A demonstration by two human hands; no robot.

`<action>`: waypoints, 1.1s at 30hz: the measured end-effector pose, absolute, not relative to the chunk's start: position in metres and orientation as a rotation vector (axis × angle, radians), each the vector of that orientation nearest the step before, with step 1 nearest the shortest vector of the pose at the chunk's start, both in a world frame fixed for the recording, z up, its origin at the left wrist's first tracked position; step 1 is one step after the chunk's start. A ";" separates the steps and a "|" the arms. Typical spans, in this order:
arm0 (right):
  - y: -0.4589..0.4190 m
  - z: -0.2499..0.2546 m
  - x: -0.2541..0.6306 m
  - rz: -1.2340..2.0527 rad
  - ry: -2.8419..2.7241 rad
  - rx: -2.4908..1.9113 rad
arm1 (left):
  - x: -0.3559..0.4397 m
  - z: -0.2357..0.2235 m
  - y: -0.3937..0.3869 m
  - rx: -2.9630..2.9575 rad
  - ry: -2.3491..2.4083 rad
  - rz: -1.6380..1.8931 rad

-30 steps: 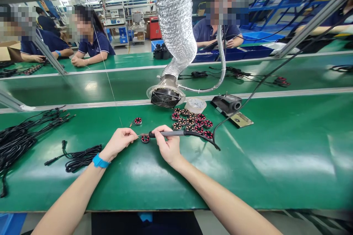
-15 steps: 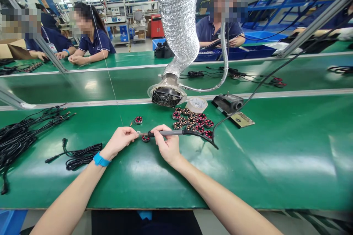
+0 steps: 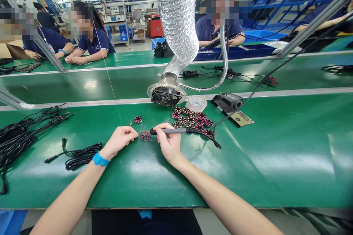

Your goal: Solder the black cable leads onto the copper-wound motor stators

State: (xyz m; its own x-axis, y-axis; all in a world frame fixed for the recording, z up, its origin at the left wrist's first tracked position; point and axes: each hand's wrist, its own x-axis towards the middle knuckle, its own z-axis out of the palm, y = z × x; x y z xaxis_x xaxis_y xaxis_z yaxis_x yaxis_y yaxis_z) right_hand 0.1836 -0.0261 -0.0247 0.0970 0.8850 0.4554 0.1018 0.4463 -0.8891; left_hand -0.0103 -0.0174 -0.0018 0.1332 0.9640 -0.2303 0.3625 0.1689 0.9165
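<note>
My right hand grips a soldering iron like a pen, its tip pointing left over a small motor stator with red-and-black coils on the bench. My left hand, with a blue wristband, is closed in a pinch just left of that stator. A thin solder wire hangs from above and runs down to this hand; a fine end shows at the fingertips. Another stator with short leads lies just behind. Several more stators are grouped right of the iron's tip.
A fume duct with a black fan guard hangs over the work. Behind the stators are a tape roll and a soldering iron stand. Black cables and a coiled cable lie left. Co-workers sit across.
The iron and my right hand have shifted slightly right, uncovering more of the stator. The whitish wisp at the tip has thinned. My left hand stays almost still.
</note>
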 end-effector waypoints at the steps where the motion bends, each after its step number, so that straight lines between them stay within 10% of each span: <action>1: -0.026 -0.025 0.184 0.740 -1.365 -0.967 | -0.010 -0.002 -0.017 1.379 1.415 0.738; 33: -0.018 -0.037 0.169 0.709 -1.814 -0.713 | -0.004 -0.002 -0.028 1.622 1.355 0.758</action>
State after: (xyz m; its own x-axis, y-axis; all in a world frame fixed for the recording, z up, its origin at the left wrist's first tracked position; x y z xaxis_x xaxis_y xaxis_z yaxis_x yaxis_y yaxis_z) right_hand 0.1687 -0.0178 -0.0368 -0.3072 0.7451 0.5920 0.1466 0.6517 -0.7442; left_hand -0.0041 -0.0280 -0.0021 0.2230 0.9719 -0.0753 0.4446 -0.0327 0.8951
